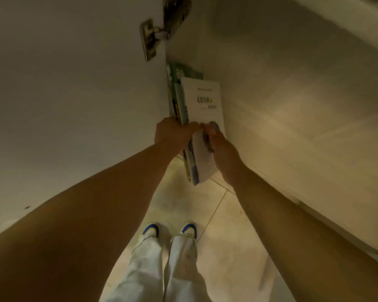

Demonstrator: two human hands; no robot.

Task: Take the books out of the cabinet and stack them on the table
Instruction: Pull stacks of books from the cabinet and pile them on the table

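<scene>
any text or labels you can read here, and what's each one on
Nothing can be read for certain.
White book front cover: a small line of print near the top, too small to read.
Same cover, middle: a larger dark title that looks like Chinese characters, with a small yellow mark beside it, too blurred to quote.
Green books behind it: print on the spines, blurred.
Cabinet hinge: no marking visible.
</scene>
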